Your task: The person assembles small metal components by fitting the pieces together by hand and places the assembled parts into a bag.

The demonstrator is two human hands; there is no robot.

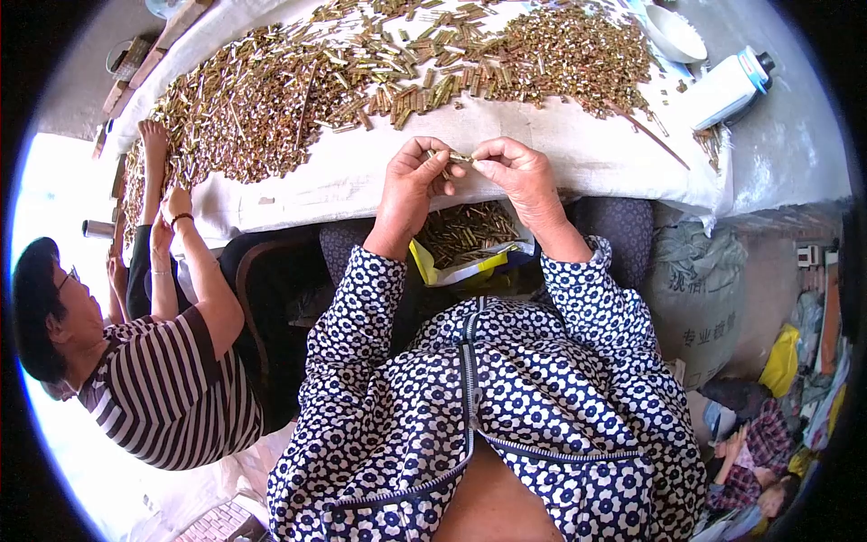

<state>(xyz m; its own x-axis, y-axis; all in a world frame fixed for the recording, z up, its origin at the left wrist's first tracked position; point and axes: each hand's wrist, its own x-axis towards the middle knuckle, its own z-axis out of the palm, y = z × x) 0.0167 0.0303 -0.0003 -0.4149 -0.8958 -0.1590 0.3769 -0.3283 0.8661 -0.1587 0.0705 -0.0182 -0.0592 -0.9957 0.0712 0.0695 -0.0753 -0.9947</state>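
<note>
Open bag: its yellow-and-white rim sits below the near edge of the covered table, at the lap, and it holds many narrow brass-coloured strips.
White bowl: at the covered table's far right; its contents cannot be made out.
White bottle: at the table's right end, with a blue band and a black cap; its inside is hidden.
Woven sack: grey, below the table's near edge toward the right; what fills it does not show.
Metal heap: small brass-coloured pieces spread from the table's left end along its far side, with a second mound toward the right and longer flat pieces between.
Thin rod: brown, lying at a slant on the table's right part.
Patterned sleeves: both arms reach from below toward the table's near edge, elbows bent, forearms angled inward, wrists bare.
Left hand: raised over the table's near margin, fingers curled, thumb and fingers pinching a small brass-coloured piece.
Right hand: level with the left, thumb and forefinger closed together at the piece's other end, remaining fingers folded.
Held piece: above the cloth at the table's near margin, between both sets of fingertips.
Striped-shirt co-worker: seated by the table's left end, hands close together there.
</note>
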